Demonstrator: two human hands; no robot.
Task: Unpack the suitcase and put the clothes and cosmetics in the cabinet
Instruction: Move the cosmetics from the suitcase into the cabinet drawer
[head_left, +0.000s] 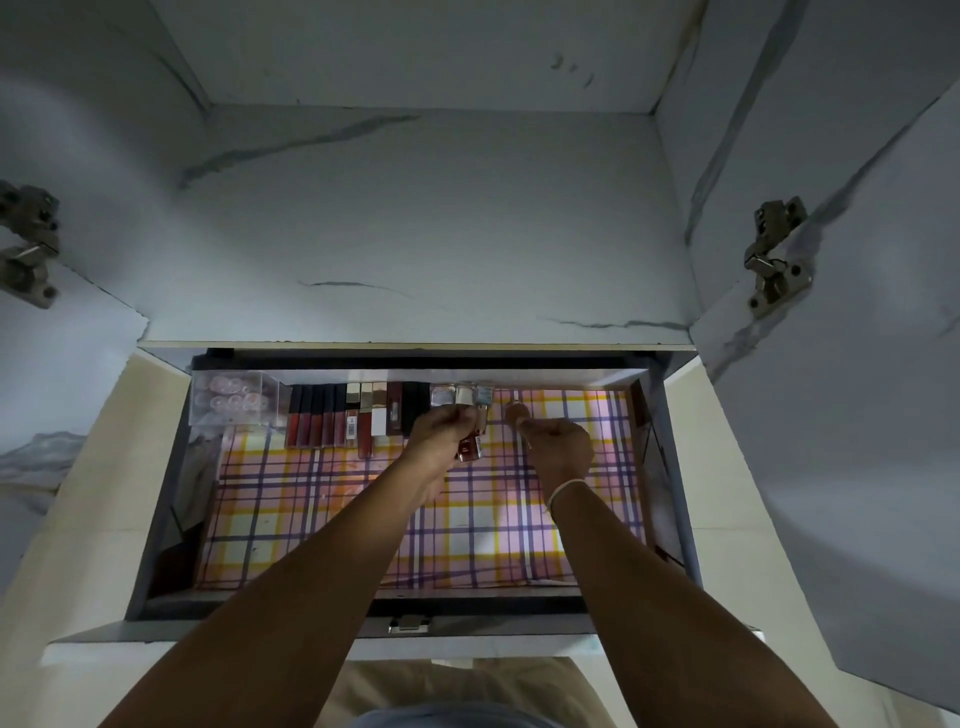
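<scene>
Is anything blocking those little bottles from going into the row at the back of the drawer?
Nothing visible does. The left hand holds the bottles right at the end of the row of cosmetics, and the checked liner beyond them, towards the right hand, lies bare.

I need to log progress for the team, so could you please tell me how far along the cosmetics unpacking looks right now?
Partly done: a clear case and a row of lip tubes already line the back of the open drawer. In hand: the left hand holds small bottles; the right hand pinches a small item I cannot identify. Left: most of the checked liner is bare. Suitcase and clothes are out of view.
</scene>
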